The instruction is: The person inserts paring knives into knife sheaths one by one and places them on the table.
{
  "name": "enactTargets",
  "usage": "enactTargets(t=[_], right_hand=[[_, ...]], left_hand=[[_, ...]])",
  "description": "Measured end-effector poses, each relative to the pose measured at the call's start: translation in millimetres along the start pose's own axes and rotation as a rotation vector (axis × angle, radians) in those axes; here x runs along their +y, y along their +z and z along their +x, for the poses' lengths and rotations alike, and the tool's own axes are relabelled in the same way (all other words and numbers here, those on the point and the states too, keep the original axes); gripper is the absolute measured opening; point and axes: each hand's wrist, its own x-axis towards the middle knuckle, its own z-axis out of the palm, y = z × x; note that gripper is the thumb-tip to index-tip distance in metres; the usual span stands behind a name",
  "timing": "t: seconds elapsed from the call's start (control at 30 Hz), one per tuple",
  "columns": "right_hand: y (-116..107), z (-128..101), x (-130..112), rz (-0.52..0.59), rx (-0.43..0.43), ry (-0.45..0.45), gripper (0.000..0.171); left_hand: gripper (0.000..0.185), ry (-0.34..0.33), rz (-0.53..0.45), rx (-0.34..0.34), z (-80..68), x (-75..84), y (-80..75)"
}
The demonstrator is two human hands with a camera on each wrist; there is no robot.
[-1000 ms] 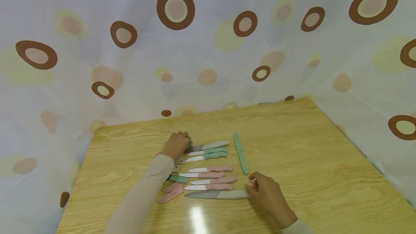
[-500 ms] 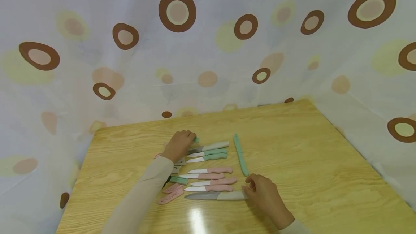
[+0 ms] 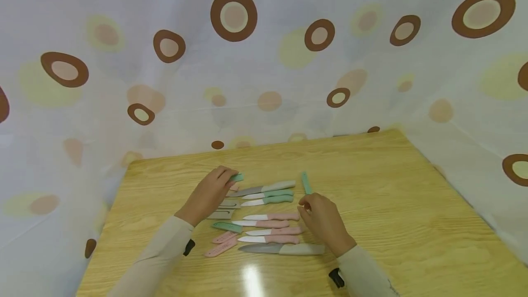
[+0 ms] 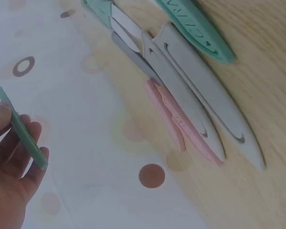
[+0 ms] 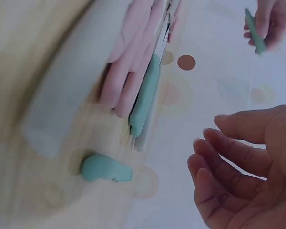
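The left hand (image 3: 208,191) held a green blade cover (image 3: 237,177) in its grip above the bench (image 3: 392,205), just beyond the row of knives (image 3: 270,217). The right hand (image 3: 323,221) hovered with its grip loose and holding nothing, near a green knife (image 3: 305,182).

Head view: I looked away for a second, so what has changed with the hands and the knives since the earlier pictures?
The right hand left the end of the big grey knife and moved away from the person toward the lone green knife, fingers curled, holding nothing. The left hand drew slightly back, keeping its grip on a green sheath. The rows of knives stayed put.
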Motion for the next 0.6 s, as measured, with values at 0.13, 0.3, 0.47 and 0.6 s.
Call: enactTargets(t=[0.13,0.3,0.47,0.6], right_hand=[[6.2,24.9,-5.5,-0.039,-0.007,-0.056,0.006],[20.6,52.5,-9.6,-0.096,-0.094,-0.090,0.007],[41.2,71.7,-12.1,-0.138,-0.177,-0.106,0.010],[53.7,79.4,-17.5,-0.177,-0.204,-0.132,0.019]], left_hand=[[0.031,-0.032,-0.045,0.003,-21.8,6.6,-10.1],[0.034,-0.004,-0.033,0.054,-41.6,6.5,-13.2],[0.034,0.013,-0.014,0.081,-52.5,3.5,-15.5],[0.033,-0.007,-0.023,0.076,-61.8,1.7,-19.0]])
